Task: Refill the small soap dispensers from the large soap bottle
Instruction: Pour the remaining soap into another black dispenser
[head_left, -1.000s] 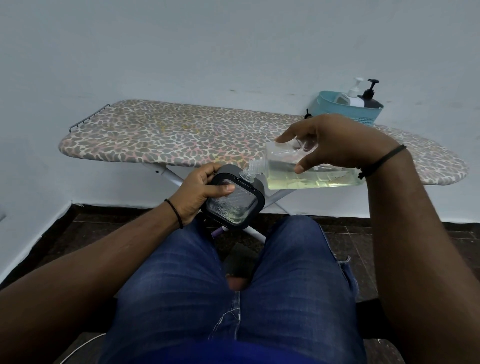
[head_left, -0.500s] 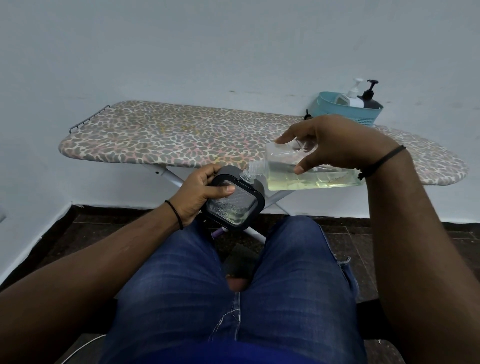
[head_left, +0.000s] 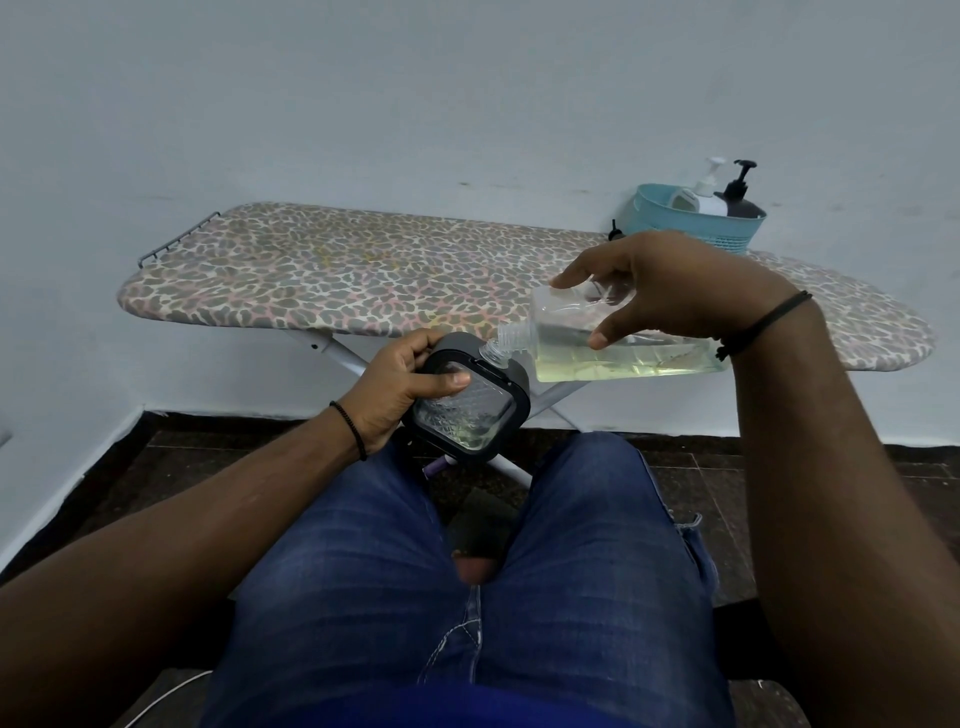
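Since the clear, half-full large soap bottle (head_left: 613, 343) is probably heavy and slick, it is clasped mid-body by the right hand (head_left: 670, 286), neck over the black-framed clear square dispenser (head_left: 467, 402), which is gripped by the left hand (head_left: 400, 389).

Large soap bottle (head_left: 618, 351): clear, square-sided, part full of pale yellow liquid, lying near horizontal, open neck at the dispenser's top. Small soap dispenser (head_left: 470, 404): black-framed, clear-windowed, tilted, left of the bottle.

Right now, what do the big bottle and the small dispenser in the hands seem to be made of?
The large soap bottle looks like clear, glossy plastic: the yellowish liquid shows through its walls. The small dispenser seems to have a matte dark frame, probably plastic, around a clear textured window; whether that window is glass or plastic cannot be told.
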